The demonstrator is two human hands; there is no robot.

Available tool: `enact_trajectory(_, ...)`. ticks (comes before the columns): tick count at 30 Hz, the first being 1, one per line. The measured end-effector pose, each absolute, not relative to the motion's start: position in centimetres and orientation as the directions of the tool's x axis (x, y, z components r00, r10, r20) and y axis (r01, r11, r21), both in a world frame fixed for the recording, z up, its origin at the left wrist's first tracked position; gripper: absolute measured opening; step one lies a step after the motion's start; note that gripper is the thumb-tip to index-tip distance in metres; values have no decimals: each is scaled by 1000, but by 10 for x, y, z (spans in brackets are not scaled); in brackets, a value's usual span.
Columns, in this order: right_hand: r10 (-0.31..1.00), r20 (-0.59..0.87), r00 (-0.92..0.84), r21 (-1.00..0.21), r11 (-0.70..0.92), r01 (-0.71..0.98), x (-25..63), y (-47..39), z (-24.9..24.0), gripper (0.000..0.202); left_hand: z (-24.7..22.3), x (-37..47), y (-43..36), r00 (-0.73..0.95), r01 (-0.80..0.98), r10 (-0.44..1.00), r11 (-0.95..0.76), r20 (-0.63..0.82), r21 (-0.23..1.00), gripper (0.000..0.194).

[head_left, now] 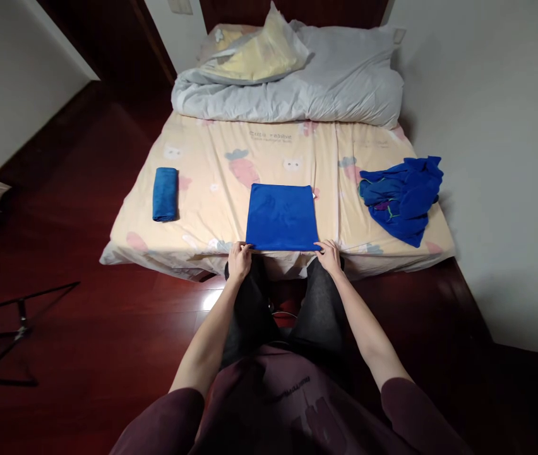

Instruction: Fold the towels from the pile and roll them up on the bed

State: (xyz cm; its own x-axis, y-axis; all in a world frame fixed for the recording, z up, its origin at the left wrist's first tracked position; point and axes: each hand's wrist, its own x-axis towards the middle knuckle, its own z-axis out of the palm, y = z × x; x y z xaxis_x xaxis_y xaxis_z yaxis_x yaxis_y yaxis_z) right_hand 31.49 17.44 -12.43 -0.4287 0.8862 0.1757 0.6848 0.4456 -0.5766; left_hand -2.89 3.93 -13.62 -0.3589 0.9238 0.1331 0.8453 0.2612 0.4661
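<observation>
Two hands, left (240, 260) and right (328, 256), each pinch a near corner of the flat blue cloth (281, 218); rolled towel (165, 194) leftward, crumpled cloths (404, 197) rightward on bed (207, 180).

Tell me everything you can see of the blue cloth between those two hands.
The blue cloth looks soft and plush, faintly mottled, with a small white tag at its right edge. It lies flat, squared off, near the bed's front edge. The left hand and right hand hold its near corners.
</observation>
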Motion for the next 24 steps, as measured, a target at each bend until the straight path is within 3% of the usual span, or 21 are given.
enact_trajectory(7, 869, 254, -424, -546, 491, 679, 311, 181, -129, 28, -135, -35, 44, -334, 817, 934, 219, 129, 534, 38)
enact_trajectory(14, 801, 317, -507, -607, 582, 540, 311, 195, -141, 49, -146, -46, 56, -281, 782, 931, 80, 235, 618, 42)
enact_trajectory(18, 822, 284, -494, -624, 550, 555, 311, 197, -141, 41, -147, -49, 59, -298, 767, 926, 89, 231, 635, 43)
enact_trajectory(24, 881, 266, -392, -652, 464, 600, 310, 192, -136, 30, -140, -47, 52, -344, 809, 922, 194, 179, 555, 40)
